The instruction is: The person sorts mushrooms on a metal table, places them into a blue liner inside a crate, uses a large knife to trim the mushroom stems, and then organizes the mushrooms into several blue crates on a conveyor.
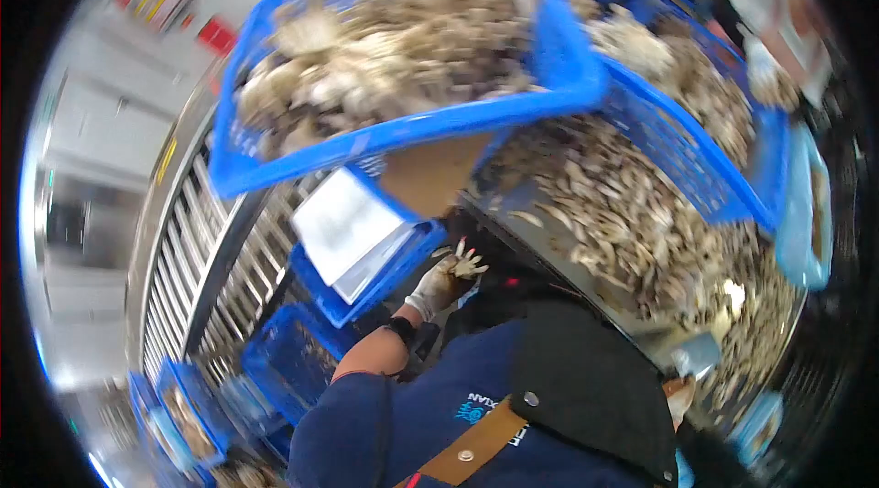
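Note:
My left hand point(438, 287), in a soiled white glove, holds a small bunch of pale mushroom pieces point(468, 263) in front of my dark apron. A black band circles that wrist. Low on the right, partly hidden by the apron, is my right hand point(678, 397), close to a pale bluish flat object point(697, 355). Whether it grips that object is unclear. Many loose mushroom pieces point(632, 234) lie spread over the metal worktop point(560, 248). A large blue plastic basket point(408, 124) full of mushroom clusters point(412, 42) stands ahead of me, blurred.
Another blue basket point(693, 151) with mushrooms stands at the right. Beyond it is another person's gloved hand point(769, 76). Light-blue trays point(803, 206) line the far right. White papers point(350, 230) rest on a blue crate point(405, 261) by a roller conveyor point(199, 261). More blue crates point(288, 357) stand lower left.

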Tool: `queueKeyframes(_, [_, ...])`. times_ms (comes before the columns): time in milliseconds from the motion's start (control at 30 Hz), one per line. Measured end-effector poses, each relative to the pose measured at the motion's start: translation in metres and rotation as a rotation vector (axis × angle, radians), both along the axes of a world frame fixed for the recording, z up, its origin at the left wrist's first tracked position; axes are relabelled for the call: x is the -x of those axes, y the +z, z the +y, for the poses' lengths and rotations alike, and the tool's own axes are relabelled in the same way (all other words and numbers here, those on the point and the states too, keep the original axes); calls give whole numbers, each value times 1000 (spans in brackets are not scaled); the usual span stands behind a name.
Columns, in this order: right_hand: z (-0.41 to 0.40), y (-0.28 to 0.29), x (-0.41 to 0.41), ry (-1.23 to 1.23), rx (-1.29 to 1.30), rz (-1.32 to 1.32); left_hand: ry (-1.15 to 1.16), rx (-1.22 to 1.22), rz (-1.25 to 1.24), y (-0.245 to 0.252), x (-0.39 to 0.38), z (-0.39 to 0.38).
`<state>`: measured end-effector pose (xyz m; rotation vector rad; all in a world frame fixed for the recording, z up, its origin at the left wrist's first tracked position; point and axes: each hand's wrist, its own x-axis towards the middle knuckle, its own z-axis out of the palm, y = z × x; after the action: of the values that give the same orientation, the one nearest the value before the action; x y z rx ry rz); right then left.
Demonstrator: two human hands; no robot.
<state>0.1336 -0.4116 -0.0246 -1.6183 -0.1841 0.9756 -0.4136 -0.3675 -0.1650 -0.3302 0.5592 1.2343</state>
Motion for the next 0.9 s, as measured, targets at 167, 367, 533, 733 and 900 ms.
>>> queueKeyframes(167, [35,12,29,90,11,-367,557,169,260,-80,129,-59])
queueKeyframes(367, [64,22,55,159,-38,-654,798,122,512,-78,237,32])
queueKeyframes(533, [66,32,75,166,-72,-801,426,67,876,-94,245,133])
queueKeyframes(733, [25,32,76,61,-85,-907,514,317,558,-100,211,145])
queueKeyframes(900, [-16,11,78,65,-188,-1083,-703,-186,1777,-145,151,34])
